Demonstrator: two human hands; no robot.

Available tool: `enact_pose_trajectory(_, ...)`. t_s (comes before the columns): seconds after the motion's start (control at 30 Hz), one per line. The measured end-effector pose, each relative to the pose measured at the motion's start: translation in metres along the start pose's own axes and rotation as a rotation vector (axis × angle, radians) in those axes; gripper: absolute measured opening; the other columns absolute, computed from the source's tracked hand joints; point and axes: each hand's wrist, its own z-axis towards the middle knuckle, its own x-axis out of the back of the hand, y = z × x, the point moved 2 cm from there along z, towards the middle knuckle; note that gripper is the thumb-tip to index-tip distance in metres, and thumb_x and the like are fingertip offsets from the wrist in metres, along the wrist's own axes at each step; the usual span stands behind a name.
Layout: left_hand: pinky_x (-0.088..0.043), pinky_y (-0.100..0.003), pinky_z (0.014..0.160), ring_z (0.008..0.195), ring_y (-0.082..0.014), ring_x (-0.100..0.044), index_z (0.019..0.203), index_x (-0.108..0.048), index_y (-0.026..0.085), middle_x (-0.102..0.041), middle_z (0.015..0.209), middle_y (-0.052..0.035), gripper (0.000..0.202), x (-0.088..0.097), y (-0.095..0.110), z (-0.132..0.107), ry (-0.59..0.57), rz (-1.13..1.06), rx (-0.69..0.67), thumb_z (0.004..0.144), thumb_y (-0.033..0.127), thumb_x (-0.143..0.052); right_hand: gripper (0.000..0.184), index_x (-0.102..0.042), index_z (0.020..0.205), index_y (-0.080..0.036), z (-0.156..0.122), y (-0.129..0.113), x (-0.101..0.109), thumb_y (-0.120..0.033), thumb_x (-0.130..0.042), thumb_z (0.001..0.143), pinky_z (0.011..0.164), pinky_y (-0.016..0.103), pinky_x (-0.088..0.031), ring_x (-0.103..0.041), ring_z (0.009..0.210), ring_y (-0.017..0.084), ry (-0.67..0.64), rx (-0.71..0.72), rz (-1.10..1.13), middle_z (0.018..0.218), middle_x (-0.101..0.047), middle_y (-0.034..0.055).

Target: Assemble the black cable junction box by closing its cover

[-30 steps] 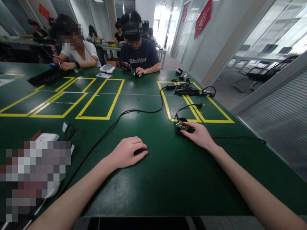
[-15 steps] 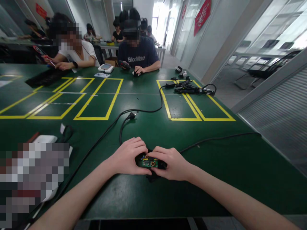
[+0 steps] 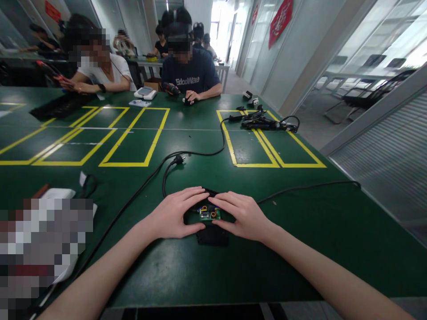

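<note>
A small green circuit board (image 3: 210, 214) with copper coils sits in an open black adapter case on the green table (image 3: 233, 266), close in front of me. My left hand (image 3: 175, 215) cups the case from the left, fingers curved round it. From the right, my right hand (image 3: 242, 215) grips it, fingers over its far edge. A flat black cover (image 3: 212, 235) lies just below the board. Two black cables run from the case: one ends in a plug (image 3: 178, 159), the other (image 3: 307, 189) trails right.
Yellow tape rectangles (image 3: 133, 133) mark the table. A pile of black adapters and cables (image 3: 263, 122) lies far right. Two people sit across the table, a white device (image 3: 145, 93) between them. White items (image 3: 56, 194) lie at my left.
My right hand dragged the open adapter from the right to the middle, where my left hand joined it. Since half a second ago, both hands have shifted slightly away from me and the black cover shows.
</note>
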Motion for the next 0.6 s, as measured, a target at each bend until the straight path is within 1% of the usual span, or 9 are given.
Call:
enact_pose_trajectory(0.1, -0.047, -0.051, 0.117, 0.140, -0.0309, -0.055, 0.148, -0.051, 0.020, -0.059, 0.150, -0.0155, 0.067, 0.0018, 0.0002, 0.0002, 0.009, -0.026, -0.018, 0.088, 0.038, -0.073, 0.050, -0.064, 0.135, -0.015, 0.0006, 0.0048, -0.0004, -0.047, -0.066, 0.096, 0.081, 0.042, -0.058, -0.069, 0.100, 0.028, -0.016, -0.033, -0.004, 0.121, -0.072, 0.0177)
enact_pose_trajectory(0.17, -0.049, -0.051, 0.116, 0.138, -0.0313, -0.056, 0.143, -0.055, 0.020, -0.062, 0.145, -0.0146, 0.062, 0.0036, 0.0029, 0.0015, 0.017, -0.035, -0.021, 0.086, 0.035, -0.074, 0.052, -0.064, 0.135, -0.016, 0.0010, 0.0061, 0.0011, -0.049, -0.067, 0.095, 0.083, 0.044, -0.057, -0.067, 0.103, 0.030, -0.028, -0.039, 0.021, 0.122, -0.071, 0.0180)
enact_pose_trajectory(0.27, -0.052, -0.049, 0.110, 0.130, -0.0313, -0.059, 0.129, -0.060, 0.020, -0.068, 0.130, -0.0123, 0.051, 0.0074, 0.0077, 0.0042, 0.044, -0.036, 0.001, 0.082, 0.030, -0.075, 0.056, -0.063, 0.137, -0.018, 0.0012, 0.0059, 0.0039, -0.049, -0.071, 0.092, 0.087, 0.045, -0.055, -0.066, 0.105, 0.029, -0.061, -0.015, 0.087, 0.123, -0.071, 0.0170)
enact_pose_trajectory(0.33, -0.055, -0.046, 0.102, 0.118, -0.0303, -0.061, 0.118, -0.062, 0.019, -0.070, 0.117, -0.0110, 0.042, 0.0092, 0.0093, 0.0058, 0.061, -0.025, 0.028, 0.079, 0.029, -0.075, 0.056, -0.064, 0.136, -0.018, 0.0013, 0.0051, 0.0051, -0.049, -0.073, 0.090, 0.087, 0.044, -0.054, -0.065, 0.104, 0.028, -0.080, 0.021, 0.124, 0.121, -0.072, 0.0162)
enact_pose_trajectory(0.43, -0.056, -0.041, 0.090, 0.103, -0.0271, -0.062, 0.108, -0.061, 0.019, -0.069, 0.105, -0.0088, 0.029, 0.0091, 0.0088, 0.0067, 0.066, 0.001, 0.056, 0.082, 0.027, -0.072, 0.051, -0.066, 0.131, -0.018, 0.0016, 0.0045, 0.0041, -0.045, -0.073, 0.089, 0.086, 0.044, -0.053, -0.065, 0.103, 0.027, -0.109, 0.037, 0.142, 0.120, -0.072, 0.0151)
enact_pose_trajectory(0.53, -0.055, -0.037, 0.085, 0.099, -0.0243, -0.063, 0.106, -0.062, 0.019, -0.069, 0.103, -0.0069, 0.017, 0.0066, 0.0070, 0.0058, 0.066, 0.009, 0.064, 0.090, 0.024, -0.065, 0.039, -0.068, 0.125, -0.018, 0.0024, 0.0040, 0.0011, -0.037, -0.070, 0.091, 0.085, 0.042, -0.053, -0.065, 0.101, 0.026, -0.098, 0.012, 0.136, 0.117, -0.073, 0.0134)
enact_pose_trajectory(0.6, -0.055, -0.033, 0.080, 0.095, -0.0217, -0.066, 0.108, -0.062, 0.020, -0.069, 0.105, -0.0057, 0.015, 0.0047, 0.0056, 0.0048, 0.060, 0.007, 0.077, 0.094, 0.024, -0.062, 0.033, -0.068, 0.123, -0.017, 0.0029, 0.0031, -0.0010, -0.030, -0.067, 0.092, 0.083, 0.041, -0.053, -0.065, 0.100, 0.026, -0.069, -0.004, 0.124, 0.116, -0.074, 0.0125)
